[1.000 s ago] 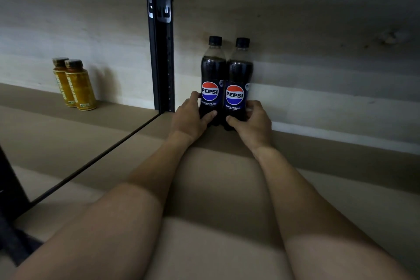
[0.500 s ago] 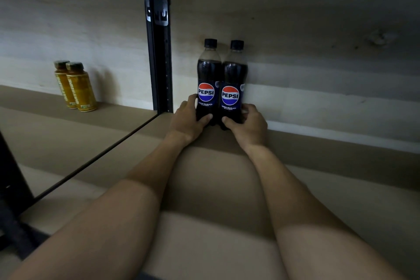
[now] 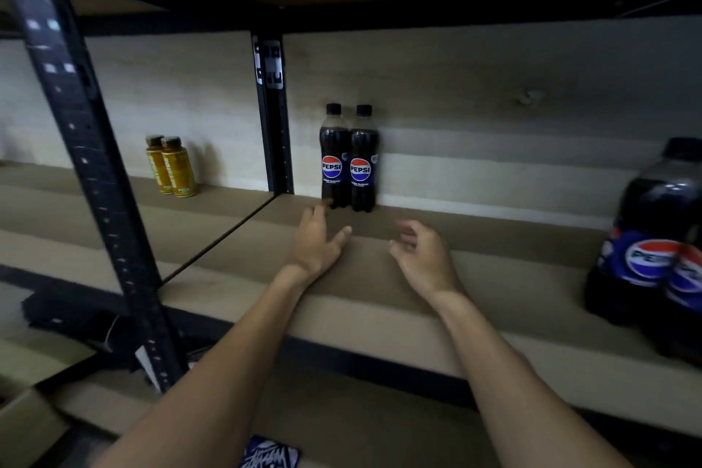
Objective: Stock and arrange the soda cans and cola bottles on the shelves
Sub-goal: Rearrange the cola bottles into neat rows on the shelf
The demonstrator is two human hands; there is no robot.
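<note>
Two small Pepsi bottles stand upright side by side against the back wall of the shelf (image 3: 380, 300): the left bottle (image 3: 334, 158) and the right bottle (image 3: 363, 160), labels facing me. My left hand (image 3: 317, 239) hovers just in front of the left bottle, fingers relaxed, fingertips close to its base. My right hand (image 3: 425, 258) is off to the right and nearer me, fingers loosely curled, holding nothing. Two large Pepsi bottles (image 3: 653, 243) stand at the shelf's right edge.
Two yellow bottles (image 3: 171, 166) stand on the neighbouring shelf bay at left. A black upright post (image 3: 272, 114) divides the bays at the back, and a slanted black post (image 3: 95, 171) stands near me at left. Another shelf board hangs overhead.
Both hands have let go of the two small Pepsi bottles and drawn back toward me. The view has pulled back, bringing the large Pepsi bottles and the shelf frame into sight.
</note>
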